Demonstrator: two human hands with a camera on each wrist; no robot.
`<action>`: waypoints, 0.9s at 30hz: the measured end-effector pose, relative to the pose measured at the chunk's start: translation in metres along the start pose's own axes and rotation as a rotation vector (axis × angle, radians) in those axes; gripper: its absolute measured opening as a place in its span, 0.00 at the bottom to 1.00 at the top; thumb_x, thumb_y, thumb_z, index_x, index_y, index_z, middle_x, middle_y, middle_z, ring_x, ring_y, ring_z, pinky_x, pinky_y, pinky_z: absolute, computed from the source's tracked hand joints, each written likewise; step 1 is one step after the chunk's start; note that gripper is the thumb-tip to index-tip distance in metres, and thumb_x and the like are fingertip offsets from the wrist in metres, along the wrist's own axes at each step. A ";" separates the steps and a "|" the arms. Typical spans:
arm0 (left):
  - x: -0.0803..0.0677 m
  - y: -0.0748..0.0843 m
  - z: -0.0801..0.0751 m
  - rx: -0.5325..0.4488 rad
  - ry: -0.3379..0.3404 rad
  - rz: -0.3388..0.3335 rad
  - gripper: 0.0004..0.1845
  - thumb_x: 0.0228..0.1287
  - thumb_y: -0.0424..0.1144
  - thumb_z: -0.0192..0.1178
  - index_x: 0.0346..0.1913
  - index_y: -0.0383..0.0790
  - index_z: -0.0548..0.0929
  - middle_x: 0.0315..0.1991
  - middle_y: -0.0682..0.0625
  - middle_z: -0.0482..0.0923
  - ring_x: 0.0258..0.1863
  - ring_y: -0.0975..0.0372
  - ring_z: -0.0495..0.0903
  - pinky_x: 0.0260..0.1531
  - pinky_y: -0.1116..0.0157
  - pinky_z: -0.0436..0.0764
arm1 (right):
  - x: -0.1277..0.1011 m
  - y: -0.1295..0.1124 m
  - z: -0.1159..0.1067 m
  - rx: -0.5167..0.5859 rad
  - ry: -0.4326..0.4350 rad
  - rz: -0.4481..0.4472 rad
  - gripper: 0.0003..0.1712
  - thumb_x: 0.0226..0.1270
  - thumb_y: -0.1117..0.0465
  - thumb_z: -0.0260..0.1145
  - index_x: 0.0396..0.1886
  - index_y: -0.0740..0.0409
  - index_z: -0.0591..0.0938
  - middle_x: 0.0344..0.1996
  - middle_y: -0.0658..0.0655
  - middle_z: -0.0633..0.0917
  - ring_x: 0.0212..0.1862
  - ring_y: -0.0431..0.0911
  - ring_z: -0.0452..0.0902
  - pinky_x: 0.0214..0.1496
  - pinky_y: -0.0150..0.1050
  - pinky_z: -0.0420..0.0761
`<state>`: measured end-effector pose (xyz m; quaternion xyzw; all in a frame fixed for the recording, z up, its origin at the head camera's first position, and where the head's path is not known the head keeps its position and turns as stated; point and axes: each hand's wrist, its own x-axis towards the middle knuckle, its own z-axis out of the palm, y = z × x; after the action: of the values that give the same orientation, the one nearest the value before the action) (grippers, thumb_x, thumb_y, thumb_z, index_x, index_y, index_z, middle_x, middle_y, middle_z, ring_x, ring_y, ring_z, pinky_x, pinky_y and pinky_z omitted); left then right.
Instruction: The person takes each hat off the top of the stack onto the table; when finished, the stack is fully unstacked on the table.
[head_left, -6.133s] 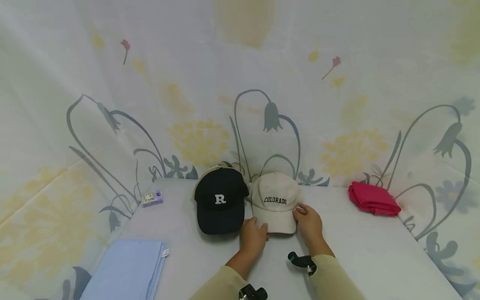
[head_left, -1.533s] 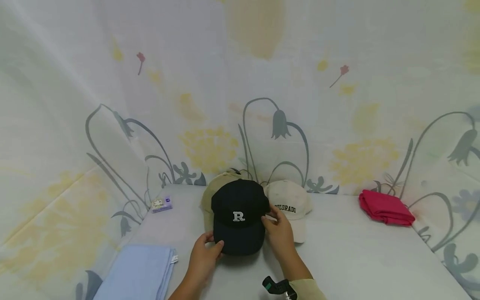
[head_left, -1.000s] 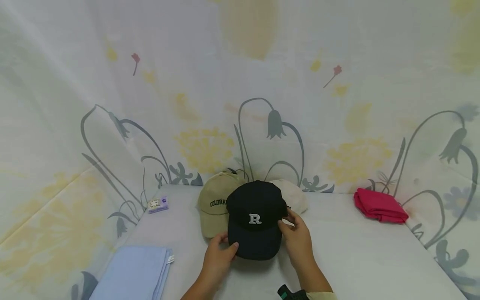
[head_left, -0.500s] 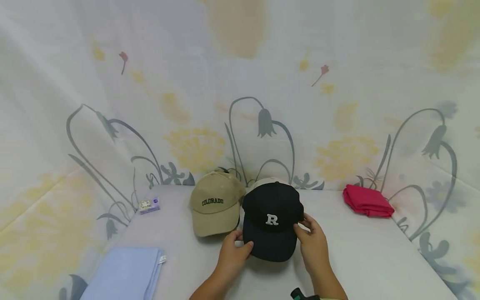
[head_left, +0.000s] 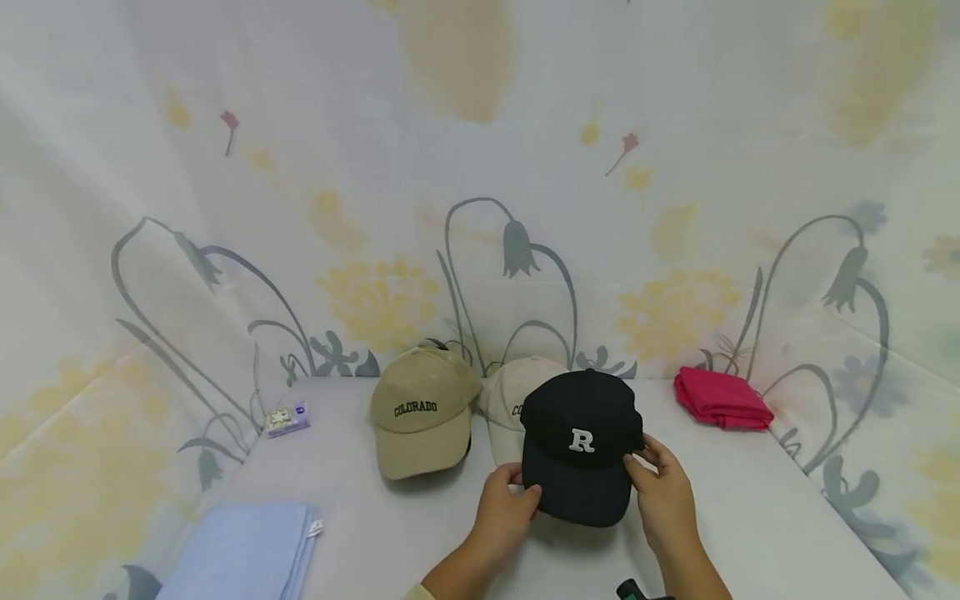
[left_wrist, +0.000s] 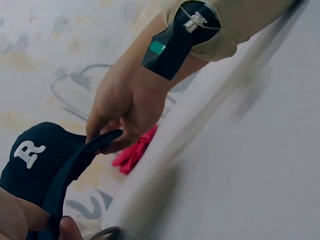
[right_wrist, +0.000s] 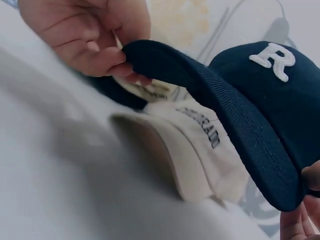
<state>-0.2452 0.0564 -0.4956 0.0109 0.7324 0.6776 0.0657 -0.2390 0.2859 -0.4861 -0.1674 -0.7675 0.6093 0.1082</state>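
Fingers of the left hand are pinching the left edge of a black cap's brim, and those of the right hand are gripping its right side, near where brim meets crown. Judging by the wrist views, both hands are holding it above the table, partly covering the cream cap behind. It is probably weighing little; the brim is looking stiff, while the cloth crown is likely giving under a squeeze, so the brim's sides are offering the surer hold. Nothing is suggesting fragility. The cream cap is blocking any push backward, with a tan cap sitting just beside it. A folded red cloth is lying off to the right; a folded blue cloth and a small purple pack are lying well apart on the left.
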 end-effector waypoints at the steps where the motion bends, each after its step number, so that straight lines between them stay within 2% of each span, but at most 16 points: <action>1: 0.001 0.000 0.003 -0.001 0.000 0.001 0.22 0.68 0.28 0.65 0.63 0.27 0.76 0.50 0.42 0.73 0.32 0.61 0.80 0.33 0.65 0.86 | 0.002 0.001 -0.003 -0.007 -0.002 -0.001 0.37 0.81 0.54 0.60 0.83 0.55 0.61 0.73 0.62 0.71 0.72 0.55 0.66 0.51 0.19 0.73; 4: 0.006 0.001 0.012 0.009 0.000 0.018 0.22 0.69 0.28 0.65 0.63 0.27 0.76 0.50 0.42 0.73 0.31 0.62 0.80 0.31 0.67 0.86 | 0.008 0.001 -0.011 -0.050 0.009 -0.007 0.36 0.81 0.54 0.60 0.83 0.55 0.62 0.73 0.62 0.72 0.70 0.54 0.69 0.49 0.19 0.74; 5: 0.007 0.002 0.015 0.017 0.002 0.033 0.22 0.68 0.28 0.65 0.63 0.26 0.76 0.50 0.42 0.73 0.31 0.62 0.80 0.31 0.67 0.86 | 0.010 0.001 -0.014 -0.071 0.015 -0.009 0.36 0.81 0.54 0.60 0.83 0.55 0.62 0.72 0.62 0.72 0.67 0.53 0.71 0.45 0.17 0.74; 9: 0.014 0.004 0.027 0.040 0.009 0.073 0.22 0.67 0.28 0.66 0.62 0.25 0.77 0.49 0.42 0.73 0.36 0.62 0.79 0.30 0.68 0.86 | 0.016 0.003 -0.024 -0.133 0.047 -0.019 0.35 0.81 0.55 0.61 0.82 0.56 0.64 0.70 0.62 0.75 0.62 0.50 0.76 0.44 0.19 0.76; 17: 0.024 0.009 0.051 0.059 -0.032 0.081 0.22 0.67 0.27 0.65 0.61 0.23 0.78 0.47 0.43 0.72 0.32 0.63 0.80 0.29 0.70 0.86 | 0.025 0.003 -0.048 -0.140 0.032 -0.001 0.36 0.82 0.54 0.58 0.83 0.58 0.61 0.73 0.65 0.72 0.70 0.56 0.71 0.44 0.15 0.70; 20: 0.029 0.010 0.063 0.079 -0.047 0.084 0.21 0.67 0.28 0.66 0.61 0.23 0.78 0.47 0.43 0.72 0.32 0.62 0.82 0.30 0.70 0.86 | 0.031 0.003 -0.057 -0.159 0.044 0.001 0.36 0.82 0.53 0.58 0.83 0.59 0.61 0.72 0.66 0.72 0.70 0.56 0.71 0.44 0.16 0.70; 22: 0.033 0.009 0.070 0.104 -0.060 0.087 0.21 0.67 0.29 0.66 0.61 0.23 0.79 0.48 0.41 0.73 0.35 0.62 0.82 0.31 0.69 0.86 | 0.036 0.005 -0.062 -0.165 0.057 -0.006 0.36 0.82 0.54 0.59 0.82 0.60 0.62 0.71 0.66 0.73 0.65 0.51 0.75 0.43 0.15 0.71; 24: 0.036 0.009 0.077 0.129 -0.073 0.084 0.22 0.67 0.30 0.66 0.60 0.24 0.79 0.50 0.39 0.74 0.38 0.61 0.82 0.33 0.68 0.86 | 0.042 0.008 -0.067 -0.159 0.059 -0.009 0.36 0.82 0.55 0.59 0.82 0.62 0.62 0.71 0.67 0.73 0.57 0.42 0.79 0.42 0.16 0.73; 27: 0.041 0.009 0.086 0.150 -0.084 0.068 0.22 0.66 0.31 0.67 0.60 0.24 0.79 0.52 0.37 0.74 0.39 0.60 0.82 0.34 0.66 0.86 | 0.052 0.017 -0.072 -0.095 0.039 0.002 0.36 0.82 0.57 0.59 0.82 0.64 0.61 0.70 0.67 0.72 0.45 0.29 0.78 0.43 0.18 0.77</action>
<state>-0.2768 0.1462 -0.4962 0.0690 0.7769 0.6217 0.0724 -0.2578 0.3741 -0.4879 -0.1851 -0.7932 0.5688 0.1143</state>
